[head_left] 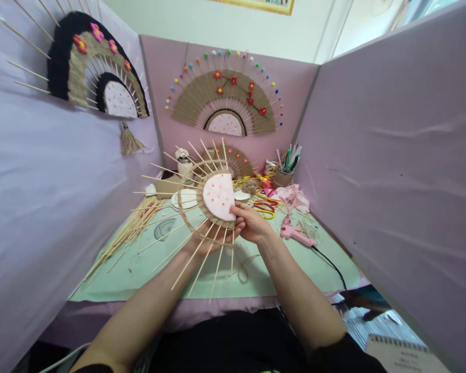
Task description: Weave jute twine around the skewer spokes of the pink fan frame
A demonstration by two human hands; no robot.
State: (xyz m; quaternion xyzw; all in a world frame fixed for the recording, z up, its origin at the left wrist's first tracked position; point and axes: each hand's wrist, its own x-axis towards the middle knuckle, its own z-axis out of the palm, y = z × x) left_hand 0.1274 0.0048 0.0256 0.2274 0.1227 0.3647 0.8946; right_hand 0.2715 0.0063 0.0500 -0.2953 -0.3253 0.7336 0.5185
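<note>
A half-round fan (pixel 218 196) of thin wooden sticks is held up over the table, turned on its side with its straight edge to the right. Its centre is white with red dots, bordered by woven twine, and a looser twine ring crosses the sticks farther out. My right hand (pixel 252 221) is closed on the straight edge, thumb on the front face. Behind the lower sticks, my left hand (pixel 212 239) holds the fan from below, its fingers partly hidden. A loop of twine (pixel 243 274) lies beneath on the green tabletop (pixel 140 282).
Loose sticks (pixel 130 228) and a protractor (pixel 164 229) lie at left. On the right are a pink glue gun (pixel 296 233) with a black cord, scissors (pixel 264 208) and a tool pot (pixel 283 178). Finished fans (pixel 194 101) hang on the partitions; lilac panels (pixel 392 140) enclose the sides.
</note>
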